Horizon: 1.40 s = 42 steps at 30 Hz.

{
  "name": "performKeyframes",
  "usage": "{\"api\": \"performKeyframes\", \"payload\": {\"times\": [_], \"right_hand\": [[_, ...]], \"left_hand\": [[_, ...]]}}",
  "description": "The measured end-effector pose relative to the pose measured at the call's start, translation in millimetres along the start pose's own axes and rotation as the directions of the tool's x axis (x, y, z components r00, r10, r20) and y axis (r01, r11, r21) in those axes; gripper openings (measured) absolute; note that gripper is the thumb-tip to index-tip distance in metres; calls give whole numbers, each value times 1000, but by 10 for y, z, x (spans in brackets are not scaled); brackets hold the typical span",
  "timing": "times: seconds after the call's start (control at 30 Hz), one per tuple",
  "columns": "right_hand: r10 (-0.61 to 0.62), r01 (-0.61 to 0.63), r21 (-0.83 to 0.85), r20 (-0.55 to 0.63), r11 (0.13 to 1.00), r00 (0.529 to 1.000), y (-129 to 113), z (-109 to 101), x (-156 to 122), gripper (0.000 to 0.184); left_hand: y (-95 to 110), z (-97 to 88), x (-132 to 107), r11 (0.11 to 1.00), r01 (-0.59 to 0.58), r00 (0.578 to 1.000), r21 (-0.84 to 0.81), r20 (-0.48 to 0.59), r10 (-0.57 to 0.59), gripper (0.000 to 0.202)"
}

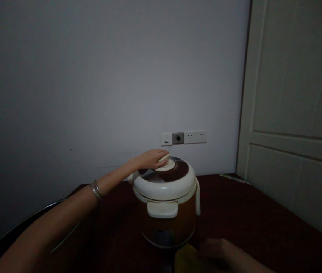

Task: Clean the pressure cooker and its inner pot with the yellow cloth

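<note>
A rice cooker (165,189) with a white lid rim and a brownish body stands upright on the dark red table, its lid down. My left hand (152,158) reaches across from the left, its fingers closed over the pale knob (165,161) on the lid. Low in the picture, in front of the cooker, my right hand (218,250) is closed on a yellow cloth (186,258). Dim light and the picture's lower edge hide part of that hand and of the cloth, whose exact kind is hard to make out.
Behind the cooker, a row of sockets and switches (183,138) is set in the grey wall. A pale panelled door (294,113) borders the table (235,212) on the right. A thin strip (235,178) lies along the back edge. A dark curved rim (47,207) shows lower left.
</note>
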State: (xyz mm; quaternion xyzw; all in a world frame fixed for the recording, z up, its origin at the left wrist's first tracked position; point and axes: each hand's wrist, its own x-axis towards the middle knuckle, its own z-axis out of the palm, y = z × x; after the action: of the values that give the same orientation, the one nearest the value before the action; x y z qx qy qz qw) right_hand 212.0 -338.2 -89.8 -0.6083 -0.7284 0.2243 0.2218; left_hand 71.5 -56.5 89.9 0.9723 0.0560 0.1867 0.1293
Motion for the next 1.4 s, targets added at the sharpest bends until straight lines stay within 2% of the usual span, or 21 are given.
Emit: {"api": "performKeyframes", "payload": {"times": [0.2,0.27,0.33,0.4,0.43,0.53,0.57,0.6,0.7,0.83,1.0,1.17,1.23,1.3,1.4], "right_hand": [[-8,16,77,-112,997,994,89,-247,-42,28],[0,10,48,-202,999,979,191,-339,-29,27],[-4,13,24,-335,1000,942,301,-468,20,30],[-23,42,29,-478,999,878,386,-658,119,33],[-35,66,37,-554,997,832,409,-775,188,33],[-77,148,27,-752,989,655,380,-1171,464,35],[-107,174,2,-779,985,617,343,-1299,572,37],[-153,202,-35,-781,979,605,298,-1415,685,39],[-331,290,-183,-708,939,624,155,-1668,1030,48],[-499,387,-316,-588,866,636,32,-1804,1413,52],[-558,374,-415,-587,830,586,-24,-1905,1638,44],[-574,363,-447,-581,818,577,-56,-2039,1676,44],[-569,363,-441,-573,821,590,-63,-2095,1693,45],[-547,344,-429,-582,835,602,-60,-2159,1731,44],[-501,318,-388,-625,865,599,-41,-2287,1837,44]], "left_hand": [[-61,-131,70,1000,-5,1000,11,5,4,36],[-88,-200,112,1000,-2,1000,28,9,1,37],[-125,-276,161,999,-1,1000,54,18,0,38],[-177,-357,212,998,2,1000,64,23,-4,41],[-208,-399,238,998,6,1000,57,21,-7,42],[-313,-528,316,999,38,999,-9,7,-38,42],[-349,-567,341,998,50,999,-36,-2,-50,41],[-382,-604,366,996,59,998,-63,-11,-60,39],[-459,-688,436,989,73,997,-128,-27,-77,34],[-499,-771,520,981,86,996,-173,5,-86,31],[-547,-883,616,959,106,994,-262,38,-100,26],[-664,-967,668,884,212,977,-418,58,-206,54],[-719,-1018,659,868,235,966,-436,6,-259,51],[-767,-1096,621,867,234,949,-440,-91,-302,45],[-819,-1245,513,881,222,908,-418,-241,-343,50]]}}
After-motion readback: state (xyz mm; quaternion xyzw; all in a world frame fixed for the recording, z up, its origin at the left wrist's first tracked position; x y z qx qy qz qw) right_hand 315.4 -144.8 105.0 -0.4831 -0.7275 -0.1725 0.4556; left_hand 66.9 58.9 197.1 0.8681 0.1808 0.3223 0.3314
